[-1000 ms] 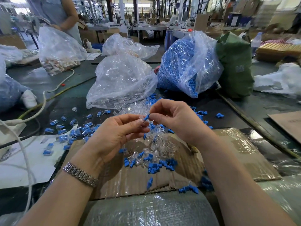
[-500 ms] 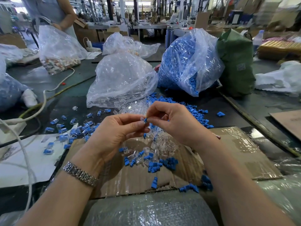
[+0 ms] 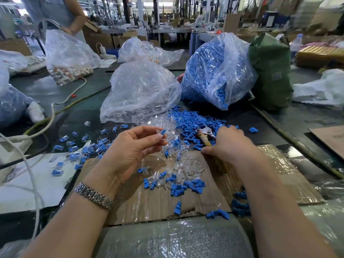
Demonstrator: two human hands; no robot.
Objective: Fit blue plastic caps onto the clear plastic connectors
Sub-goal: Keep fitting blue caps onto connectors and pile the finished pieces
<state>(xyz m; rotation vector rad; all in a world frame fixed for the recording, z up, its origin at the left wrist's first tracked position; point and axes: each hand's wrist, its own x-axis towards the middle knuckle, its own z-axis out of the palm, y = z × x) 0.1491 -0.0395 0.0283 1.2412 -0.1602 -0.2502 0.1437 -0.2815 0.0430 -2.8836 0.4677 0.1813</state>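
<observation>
- The left hand (image 3: 134, 146) is raised palm-up above the table (image 3: 307, 120), thumb and fingertips pinching a clear connector with a blue cap (image 3: 161, 132) fitted at its far end.
- The right hand (image 3: 229, 144) lies knuckles-up, low over the parts beside a pair of pliers (image 3: 205, 135); its fingers curl downward into the heap, but what they hold — if anything — cannot be told.
- Between the two hands a heap of loose clear connectors (image 3: 184, 164) rests on a taped sheet of cardboard (image 3: 152, 200), with loose blue caps (image 3: 188, 186) scattered along its near side.
- A bigger spill of blue caps (image 3: 193, 118) lies just beyond the hands, at the mouth of a clear bag of blue caps (image 3: 214, 69).
- A clear bag of connectors (image 3: 139, 92) sits to the left of that one, touching it.
- Capped pieces (image 3: 89, 149) are strewn over the table left of the left hand — some on white paper (image 3: 28, 185).
- A green sack (image 3: 270, 71) stands to the right of the blue bag.
- A metal bracelet (image 3: 94, 195) circles the left wrist.
</observation>
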